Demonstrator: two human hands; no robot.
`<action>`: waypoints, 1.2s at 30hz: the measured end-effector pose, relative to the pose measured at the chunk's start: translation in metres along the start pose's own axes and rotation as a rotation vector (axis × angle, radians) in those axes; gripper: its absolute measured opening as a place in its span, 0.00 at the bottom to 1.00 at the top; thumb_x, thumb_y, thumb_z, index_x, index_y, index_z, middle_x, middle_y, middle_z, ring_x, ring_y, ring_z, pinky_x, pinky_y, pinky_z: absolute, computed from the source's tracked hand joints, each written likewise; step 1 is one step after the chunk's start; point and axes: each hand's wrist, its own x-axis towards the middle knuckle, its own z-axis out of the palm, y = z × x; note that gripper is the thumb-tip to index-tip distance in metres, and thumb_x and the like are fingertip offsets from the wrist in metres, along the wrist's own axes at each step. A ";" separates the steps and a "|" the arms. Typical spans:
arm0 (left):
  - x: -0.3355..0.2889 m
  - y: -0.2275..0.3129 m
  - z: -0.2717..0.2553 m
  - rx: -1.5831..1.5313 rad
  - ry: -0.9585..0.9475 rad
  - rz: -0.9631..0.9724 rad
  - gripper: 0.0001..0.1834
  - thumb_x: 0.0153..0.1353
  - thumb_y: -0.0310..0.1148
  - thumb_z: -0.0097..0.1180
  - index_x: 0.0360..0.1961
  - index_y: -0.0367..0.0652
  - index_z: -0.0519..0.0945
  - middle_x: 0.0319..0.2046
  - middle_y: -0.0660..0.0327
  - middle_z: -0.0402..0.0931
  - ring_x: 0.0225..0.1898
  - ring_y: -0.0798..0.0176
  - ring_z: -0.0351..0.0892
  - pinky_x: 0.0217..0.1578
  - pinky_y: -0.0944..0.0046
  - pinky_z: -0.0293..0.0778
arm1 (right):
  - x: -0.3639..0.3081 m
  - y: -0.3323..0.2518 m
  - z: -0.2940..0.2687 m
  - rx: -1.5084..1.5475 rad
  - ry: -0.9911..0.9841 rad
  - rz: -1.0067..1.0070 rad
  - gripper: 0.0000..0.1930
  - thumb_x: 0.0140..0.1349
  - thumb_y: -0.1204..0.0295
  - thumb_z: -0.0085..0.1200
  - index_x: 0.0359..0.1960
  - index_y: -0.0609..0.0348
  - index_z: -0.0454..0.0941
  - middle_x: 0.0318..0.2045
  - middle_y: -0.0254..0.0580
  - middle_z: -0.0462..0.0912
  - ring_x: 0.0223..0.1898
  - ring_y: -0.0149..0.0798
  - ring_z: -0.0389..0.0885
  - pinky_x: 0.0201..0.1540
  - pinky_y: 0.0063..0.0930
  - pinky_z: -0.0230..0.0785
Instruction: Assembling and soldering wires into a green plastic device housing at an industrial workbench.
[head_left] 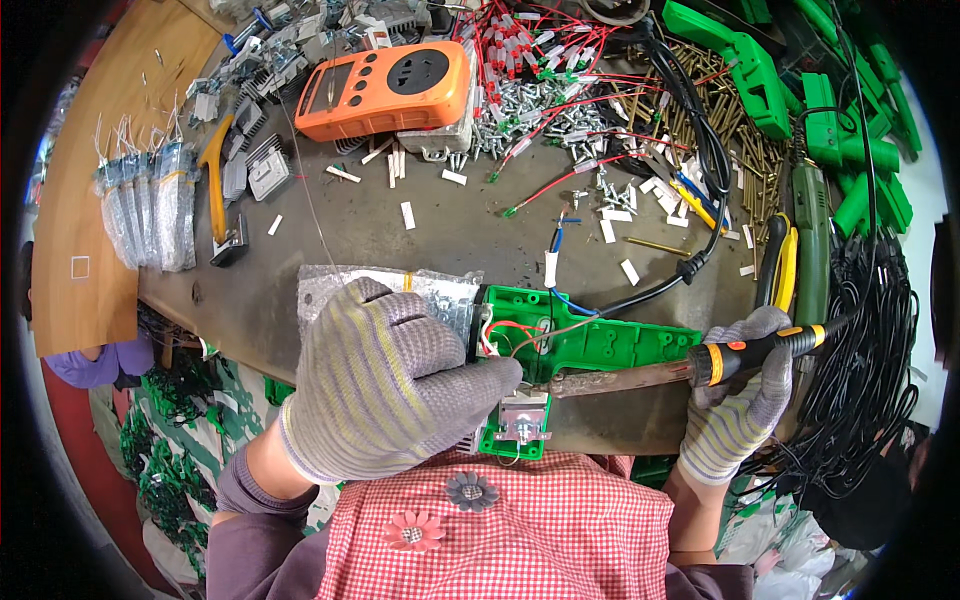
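Observation:
Both my hands wear striped grey-and-yellow gloves. My right hand (pixel 738 405) is closed round the black-and-orange handle of a soldering iron (pixel 620 380), whose barrel points left. The iron's tip reaches my left hand (pixel 385 385), where thumb and fingers are pinched together. A thin strand of solder wire (pixel 318 215) runs down to the left hand; its end is hidden. Beneath the hands lies an opened green plastic tool housing (pixel 625 343) with red and blue wires inside. A metal part (pixel 523 425) sits in its near end, and a bubble-wrapped piece (pixel 445 288) adjoins it.
An orange meter (pixel 385 90) stands at the back, with piles of screws (pixel 510 125), red-wired parts (pixel 520 50) and brass rods (pixel 690 100) beside it. Yellow-handled pliers (pixel 785 265), green housings (pixel 750 75) and black cables (pixel 850 370) crowd the right. A yellow-handled tool (pixel 215 180) lies left.

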 end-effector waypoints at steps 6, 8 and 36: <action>-0.005 -0.031 -0.002 0.250 0.168 -0.092 0.12 0.45 0.28 0.65 0.34 0.47 0.88 0.29 0.64 0.75 0.32 0.57 0.75 0.36 0.57 0.70 | -0.001 0.001 0.001 0.005 0.031 -0.041 0.22 0.66 0.51 0.58 0.45 0.58 0.71 0.32 0.37 0.75 0.29 0.32 0.77 0.28 0.21 0.72; 0.007 -0.031 0.002 0.107 0.173 -0.237 0.14 0.47 0.28 0.65 0.38 0.45 0.87 0.32 0.61 0.76 0.36 0.55 0.76 0.41 0.58 0.71 | 0.001 -0.005 -0.005 0.005 -0.195 0.056 0.22 0.66 0.51 0.57 0.46 0.59 0.71 0.33 0.39 0.75 0.32 0.33 0.78 0.32 0.23 0.73; 0.022 -0.003 0.020 -0.690 0.020 -0.298 0.18 0.54 0.25 0.65 0.48 0.42 0.84 0.33 0.66 0.86 0.37 0.63 0.82 0.53 0.53 0.70 | -0.001 -0.002 0.002 -0.081 -0.062 0.003 0.23 0.66 0.49 0.56 0.44 0.57 0.71 0.28 0.39 0.78 0.18 0.26 0.72 0.15 0.15 0.61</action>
